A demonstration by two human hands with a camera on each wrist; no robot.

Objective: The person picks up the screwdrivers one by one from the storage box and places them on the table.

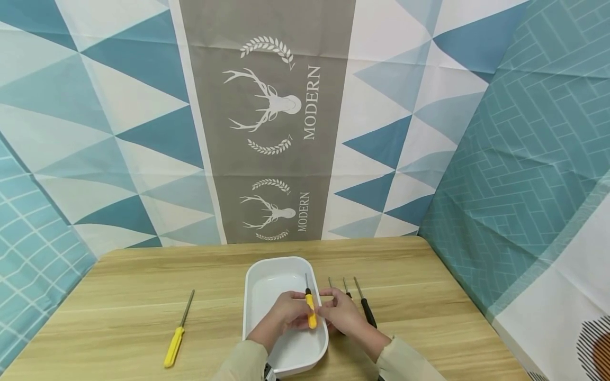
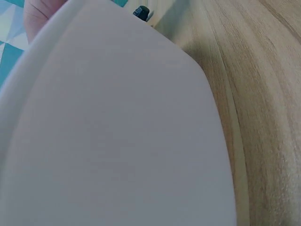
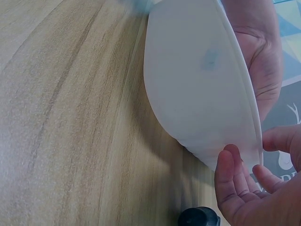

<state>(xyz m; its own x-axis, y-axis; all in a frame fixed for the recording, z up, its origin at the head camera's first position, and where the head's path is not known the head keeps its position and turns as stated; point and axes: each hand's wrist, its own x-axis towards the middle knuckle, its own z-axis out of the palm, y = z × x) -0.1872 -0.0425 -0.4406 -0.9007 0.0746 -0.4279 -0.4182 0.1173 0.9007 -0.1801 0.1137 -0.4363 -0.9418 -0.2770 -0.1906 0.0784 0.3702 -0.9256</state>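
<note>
A white rectangular tray (image 1: 254, 286) stands on the table. Over its right side, my left hand (image 1: 288, 309) holds a small screwdriver (image 1: 311, 312) by its yellow handle, shaft pointing away from me. My right hand (image 1: 342, 313) is at the tray's right rim. In the right wrist view its fingers (image 3: 225, 167) are loosely bent beside the outer wall of the tray (image 3: 197, 84), with other digits across the rim. Contact with the screwdriver cannot be made out. The left wrist view shows mostly the tray's outer wall (image 2: 122, 117), with part of a hand (image 2: 40, 16) behind the rim.
A yellow-handled screwdriver (image 1: 175, 344) lies left of the tray. Right of it lie a black-handled screwdriver (image 1: 368, 312) and other screwdrivers partly hidden by my right hand. A dark handle end (image 3: 200, 216) shows near that hand. Patterned cloth (image 1: 267, 121) hangs behind the wooden table (image 1: 124, 296).
</note>
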